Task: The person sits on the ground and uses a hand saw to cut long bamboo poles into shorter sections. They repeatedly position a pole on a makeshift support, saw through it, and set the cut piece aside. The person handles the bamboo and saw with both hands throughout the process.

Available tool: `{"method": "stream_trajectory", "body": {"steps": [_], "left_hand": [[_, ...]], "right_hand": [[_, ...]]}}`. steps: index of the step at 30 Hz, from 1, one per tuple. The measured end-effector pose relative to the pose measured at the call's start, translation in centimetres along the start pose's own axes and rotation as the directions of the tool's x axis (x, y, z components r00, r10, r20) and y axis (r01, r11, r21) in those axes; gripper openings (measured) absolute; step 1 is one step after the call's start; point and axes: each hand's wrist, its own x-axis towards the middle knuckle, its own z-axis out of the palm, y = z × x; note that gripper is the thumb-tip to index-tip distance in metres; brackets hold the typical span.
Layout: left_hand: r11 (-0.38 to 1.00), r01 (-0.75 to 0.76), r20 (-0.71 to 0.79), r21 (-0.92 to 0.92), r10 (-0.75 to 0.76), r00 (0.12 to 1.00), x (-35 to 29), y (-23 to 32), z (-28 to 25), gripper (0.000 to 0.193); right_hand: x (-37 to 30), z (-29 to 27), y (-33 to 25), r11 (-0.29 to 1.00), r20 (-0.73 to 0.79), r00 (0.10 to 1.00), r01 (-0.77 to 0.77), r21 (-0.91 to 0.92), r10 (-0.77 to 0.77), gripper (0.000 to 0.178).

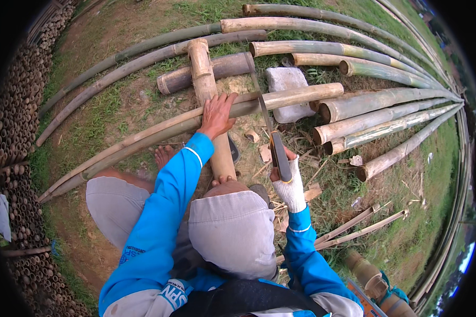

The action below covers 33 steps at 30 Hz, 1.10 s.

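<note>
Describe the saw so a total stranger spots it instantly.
Find the bamboo poles fanned out on the right, then the pale block near their left ends. Just left of that, the saw crosses a pole beneath the left hand, its handle in the gloved right hand. Its thin blade and dark, yellow-edged handle stand out from the bamboo.

Left hand (217, 116): saw (264, 113) blocks rightward passage. Right hand (289, 182): grass (339, 194) at its right free; stone (283, 82) and fanned poles (381, 101) obstruct ahead.

Left arm (169, 198) stretched forward, left hand (217, 115) palm down; right hand (291, 187) gloved, curled tight.
</note>
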Motion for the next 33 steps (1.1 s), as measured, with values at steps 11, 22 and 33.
{"method": "stream_trajectory", "body": {"steps": [11,22,33], "left_hand": [[0.998,-0.050,0.013,-0.037,0.050,0.999,1.2,0.9,0.2,0.087],[0.986,-0.149,-0.087,-0.070,0.143,0.986,-0.6,-0.3,0.3,0.074],[0.994,-0.073,-0.087,-0.081,0.066,0.994,-0.3,-0.4,-0.4,0.077]], "right_hand": [[3.0,-0.4,1.9,0.986,-0.087,0.991,0.090,-0.137,-0.103,0.071],[-9.2,-2.9,0.7,0.974,-0.026,0.982,-0.183,0.136,0.188,0.070],[-5.1,-0.6,1.1,0.997,-0.045,0.998,-0.031,0.068,0.035,0.070]]}}
